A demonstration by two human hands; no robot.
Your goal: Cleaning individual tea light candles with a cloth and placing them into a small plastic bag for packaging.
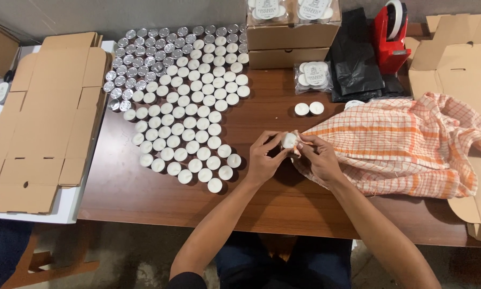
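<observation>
My left hand (263,157) holds a small white tealight candle (289,140) over the brown table (144,198). My right hand (318,155) presses a corner of an orange-and-white checked cloth (401,144) against that candle. The rest of the cloth lies spread to the right. Left of my hands stands a large group of several white tealights (189,128) in rows, with silver-cupped ones (139,59) at the far left. Two loose tealights (309,108) sit just beyond my hands.
Flat unfolded cardboard boxes (45,118) lie at the left and more cardboard (459,59) at the right. Closed boxes (291,43) with packed candles stand at the back, beside a clear candle packet (313,75), black bags (355,59) and a red tape dispenser (391,35).
</observation>
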